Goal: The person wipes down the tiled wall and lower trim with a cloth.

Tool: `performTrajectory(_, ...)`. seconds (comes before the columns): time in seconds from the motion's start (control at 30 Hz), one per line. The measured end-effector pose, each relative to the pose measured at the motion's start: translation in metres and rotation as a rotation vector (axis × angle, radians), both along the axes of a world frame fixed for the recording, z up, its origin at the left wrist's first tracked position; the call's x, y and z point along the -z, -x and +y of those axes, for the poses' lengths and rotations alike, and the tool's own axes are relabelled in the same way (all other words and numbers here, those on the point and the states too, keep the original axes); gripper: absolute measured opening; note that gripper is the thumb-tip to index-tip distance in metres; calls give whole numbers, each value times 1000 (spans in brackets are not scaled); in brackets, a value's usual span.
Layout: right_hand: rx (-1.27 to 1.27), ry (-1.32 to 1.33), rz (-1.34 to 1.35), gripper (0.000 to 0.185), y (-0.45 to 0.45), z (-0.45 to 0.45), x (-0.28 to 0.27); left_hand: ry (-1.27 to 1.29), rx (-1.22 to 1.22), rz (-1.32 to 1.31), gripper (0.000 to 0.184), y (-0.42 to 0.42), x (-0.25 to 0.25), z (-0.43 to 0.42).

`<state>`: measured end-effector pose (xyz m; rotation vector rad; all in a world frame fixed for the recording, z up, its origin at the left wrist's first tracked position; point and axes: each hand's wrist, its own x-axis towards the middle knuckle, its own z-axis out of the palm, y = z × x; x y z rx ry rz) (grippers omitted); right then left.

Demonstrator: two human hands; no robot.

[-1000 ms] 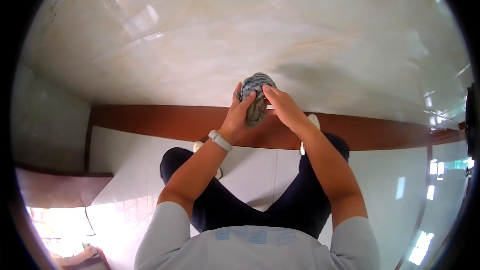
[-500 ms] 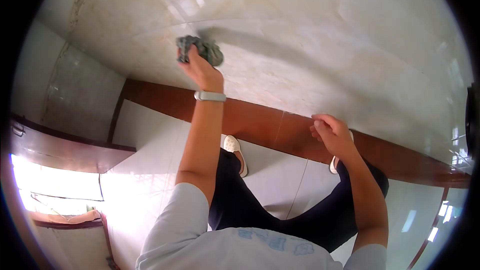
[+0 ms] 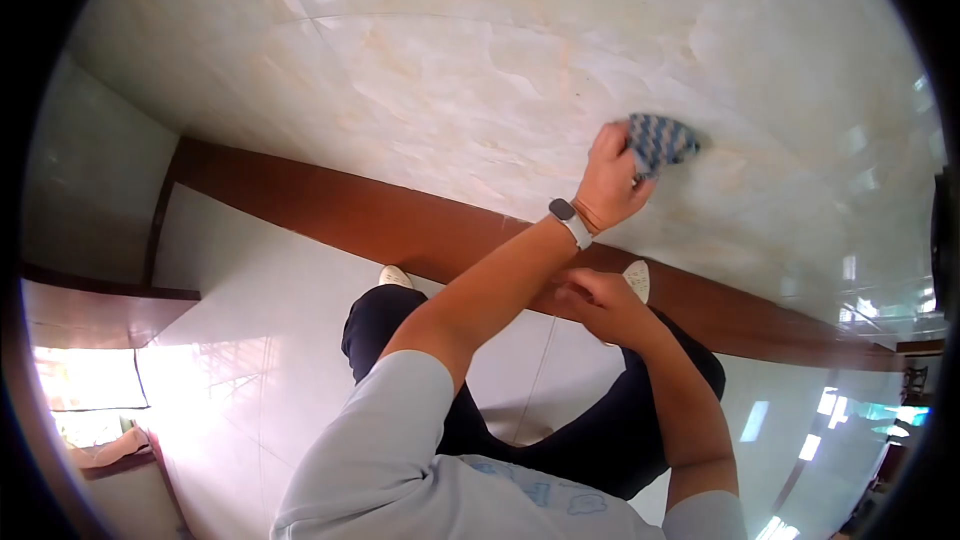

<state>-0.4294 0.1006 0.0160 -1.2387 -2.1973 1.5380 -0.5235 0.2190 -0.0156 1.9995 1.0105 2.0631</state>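
Note:
My left hand, with a pale watch band on its wrist, is closed around a crumpled blue-and-beige patterned cloth. The cloth is against the glossy cream marbled wall tile. Below the left wrist, my right hand hovers over the brown skirting with its fingers loosely bent and nothing visible in them. Its fingertips are partly hard to make out beside my left forearm.
A brown skirting band runs along the foot of the wall. My legs are bent apart on pale floor tiles, with a white shoe near the skirting. A dark-edged ledge juts out at left, above a bright opening.
My left hand has swept the cloth across the tile from left to right, and its forearm now slants rightward. My right hand has shifted left and slightly down. The view has turned somewhat right.

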Motion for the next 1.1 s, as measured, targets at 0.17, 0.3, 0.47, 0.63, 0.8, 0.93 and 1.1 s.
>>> performTrajectory(0.17, -67, 61, -124, 30, 17, 1, -18, -29, 2, 12, 42, 3, 2, -4)
performTrajectory(0.3, -10, -9, -13, 33, 13, -2, -4, -51, -400, -21, 27, 64, -37, -3)
performTrajectory(0.47, -90, -95, -27, 33, -6, -12, 8, 58, -554, -728, 30, 115, -37, 5)
performTrajectory(0.63, -66, -40, -23, 33, -2, -10, 4, 113, -599, -323, 36, 70, -12, -11)
performTrajectory(0.8, -89, -14, -56, 34, 13, -14, 1, 414, -261, -674, 33, 40, -34, -19)
performTrajectory(0.93, -112, 8, -48, 35, 19, -15, 3, 548, -6, -1019, 29, 47, -67, -27)
performTrajectory(1.1, -98, 10, -34, 35, 15, -12, 5, 760, -59, -1134, 22, 46, 25, -24)
